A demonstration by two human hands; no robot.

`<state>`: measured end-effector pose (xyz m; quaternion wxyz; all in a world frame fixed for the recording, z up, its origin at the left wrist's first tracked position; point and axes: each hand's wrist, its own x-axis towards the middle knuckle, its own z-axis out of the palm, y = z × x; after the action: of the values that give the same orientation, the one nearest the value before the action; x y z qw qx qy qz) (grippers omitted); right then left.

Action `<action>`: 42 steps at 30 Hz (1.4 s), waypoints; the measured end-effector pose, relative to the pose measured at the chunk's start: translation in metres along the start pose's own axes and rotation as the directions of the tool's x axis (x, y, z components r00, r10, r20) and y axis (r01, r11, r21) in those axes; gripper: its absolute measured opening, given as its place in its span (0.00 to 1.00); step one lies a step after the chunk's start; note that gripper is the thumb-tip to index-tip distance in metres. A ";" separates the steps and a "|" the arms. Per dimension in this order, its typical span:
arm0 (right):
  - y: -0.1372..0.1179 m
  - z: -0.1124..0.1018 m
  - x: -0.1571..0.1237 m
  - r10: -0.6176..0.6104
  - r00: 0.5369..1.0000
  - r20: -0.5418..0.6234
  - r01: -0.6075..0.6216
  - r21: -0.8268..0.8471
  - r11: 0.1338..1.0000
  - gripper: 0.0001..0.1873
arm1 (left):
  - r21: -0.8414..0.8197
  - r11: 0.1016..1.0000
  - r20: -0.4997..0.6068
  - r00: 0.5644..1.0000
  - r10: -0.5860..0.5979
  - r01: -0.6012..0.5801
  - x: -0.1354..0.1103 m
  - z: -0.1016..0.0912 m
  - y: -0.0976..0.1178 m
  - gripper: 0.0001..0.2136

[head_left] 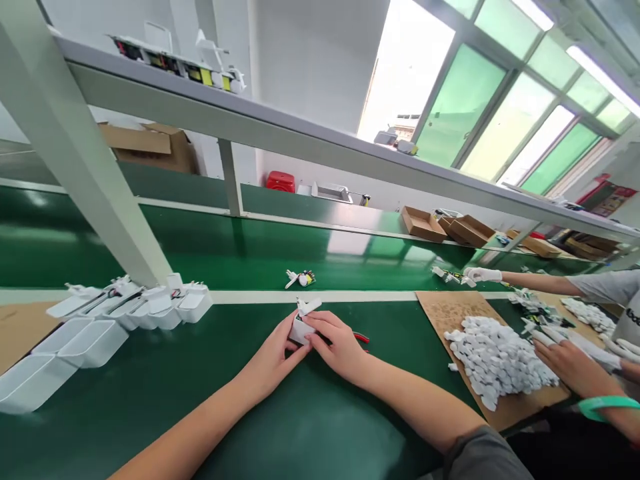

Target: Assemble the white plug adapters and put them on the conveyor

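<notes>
Your left hand (270,357) and right hand (337,339) are gripping a white casing (300,331); white pieces (495,353) are lying to its right. Beyond the casing, an assembly (305,278) is resting.

Tube lights (603,79) glow above green-tinted windows (463,100) beside a plain pale wall (315,67)

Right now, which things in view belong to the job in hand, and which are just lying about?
Likely the job:
small white plastic housing, between left hand and right hand
small white-and-yellow assembly, ahead
row of white plastic housings

Probably just lying about:
rounded red plastic object
open brown cardboard boxes
</notes>
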<state>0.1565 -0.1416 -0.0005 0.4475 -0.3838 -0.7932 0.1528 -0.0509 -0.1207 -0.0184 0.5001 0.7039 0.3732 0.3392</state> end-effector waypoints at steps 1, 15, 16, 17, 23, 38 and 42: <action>0.001 -0.005 -0.002 0.000 1.000 -0.021 -0.001 -0.013 1.000 0.21 | 0.009 1.000 0.017 1.000 -0.009 0.009 -0.002 0.001 0.001 0.35; 0.083 -0.149 -0.062 0.096 0.959 -0.266 -0.172 -0.279 0.945 0.16 | 0.082 0.996 -0.006 1.000 -0.020 0.021 0.006 -0.005 -0.013 0.30; 0.087 -0.146 -0.071 0.108 0.966 -0.236 -0.176 -0.289 0.941 0.16 | 0.080 0.997 -0.004 1.000 -0.025 0.025 0.006 -0.004 -0.013 0.30; 0.090 -0.142 -0.079 0.117 0.970 -0.211 -0.178 -0.299 0.937 0.16 | 0.074 0.997 -0.003 1.000 -0.027 0.027 0.006 -0.004 -0.012 0.30; 0.099 -0.131 -0.092 0.120 0.970 -0.213 -0.187 -0.334 0.924 0.21 | 0.059 0.998 0.014 0.999 -0.037 0.036 0.005 -0.005 -0.009 0.27; 0.102 -0.134 -0.098 0.104 0.976 -0.191 -0.166 -0.342 0.925 0.20 | 0.054 0.998 0.045 0.999 -0.014 0.011 0.003 -0.003 -0.006 0.21; 0.099 -0.136 -0.094 0.080 0.976 -0.203 -0.149 -0.354 0.923 0.19 | 0.076 0.997 0.043 0.999 -0.030 0.026 0.002 -0.004 -0.004 0.22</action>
<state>0.3450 -0.1601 -0.0392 0.4298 -0.5188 -0.7389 -0.0084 -0.0538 -0.1163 -0.0209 0.4861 0.7242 0.3844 0.3024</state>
